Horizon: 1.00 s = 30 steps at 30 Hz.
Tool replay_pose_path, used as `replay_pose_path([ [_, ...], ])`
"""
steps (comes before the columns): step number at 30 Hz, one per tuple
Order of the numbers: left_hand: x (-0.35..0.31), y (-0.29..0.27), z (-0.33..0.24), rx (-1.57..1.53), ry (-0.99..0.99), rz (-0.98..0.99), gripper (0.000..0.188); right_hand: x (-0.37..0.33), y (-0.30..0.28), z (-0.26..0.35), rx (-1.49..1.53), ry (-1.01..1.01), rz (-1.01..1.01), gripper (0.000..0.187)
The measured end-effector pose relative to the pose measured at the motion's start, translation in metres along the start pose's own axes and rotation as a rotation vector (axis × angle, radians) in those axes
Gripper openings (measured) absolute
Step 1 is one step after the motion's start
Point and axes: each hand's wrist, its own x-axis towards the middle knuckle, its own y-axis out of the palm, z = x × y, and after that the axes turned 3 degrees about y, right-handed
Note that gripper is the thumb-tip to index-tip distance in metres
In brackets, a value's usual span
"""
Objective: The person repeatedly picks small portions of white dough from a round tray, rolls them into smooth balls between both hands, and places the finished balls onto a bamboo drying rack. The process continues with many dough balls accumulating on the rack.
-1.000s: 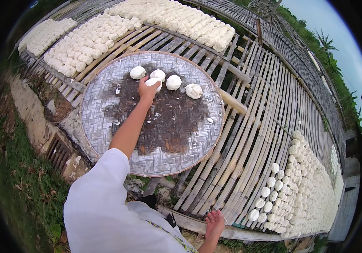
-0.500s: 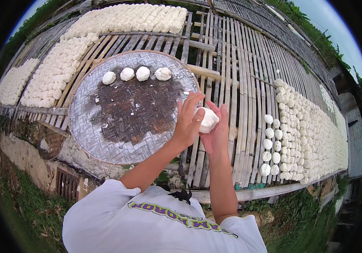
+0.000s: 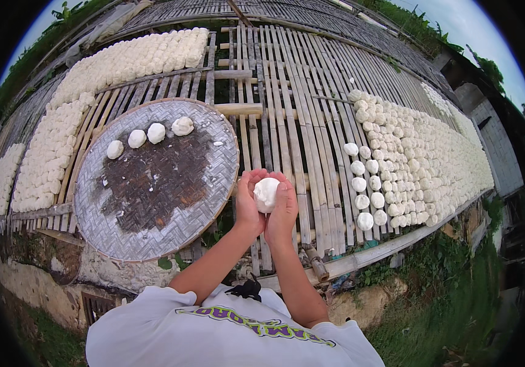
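A white, lumpy dough-like ball sits cupped between my two hands, over the bamboo slats. My left hand wraps its left side and my right hand its right side, with the right thumb lying on the ball. To the left is a round woven bamboo tray, its middle dark and wet, dotted with small white crumbs. Several similar white balls rest in a row along its far part.
Bamboo slat racks stretch ahead. Two short columns of white balls lie at right, beside a large block of packed balls. More balls cover the left racks. A bamboo pole edge runs along the near side, above grass.
My left hand has come round from over the ball to its left side, so both hands now cup it. The view has turned right, shifting the tray leftward.
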Motion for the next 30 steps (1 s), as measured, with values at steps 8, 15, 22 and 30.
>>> replay_pose_path([
  [8,0.009,-0.017,0.000,0.160,-0.028,0.066,0.053,0.008,-0.014,-0.009,0.114,0.173,0.048,0.040],
  [15,0.006,-0.008,-0.025,-0.134,-0.375,0.285,0.062,0.005,0.002,0.014,-0.468,-0.704,0.136,0.047],
  [22,-0.004,0.002,-0.016,-0.043,-0.021,0.023,0.052,0.003,0.010,0.016,0.142,0.131,-0.015,0.055],
  [30,0.005,-0.003,-0.019,0.138,-0.120,0.115,0.052,0.001,-0.002,0.007,0.164,0.120,0.170,0.058],
])
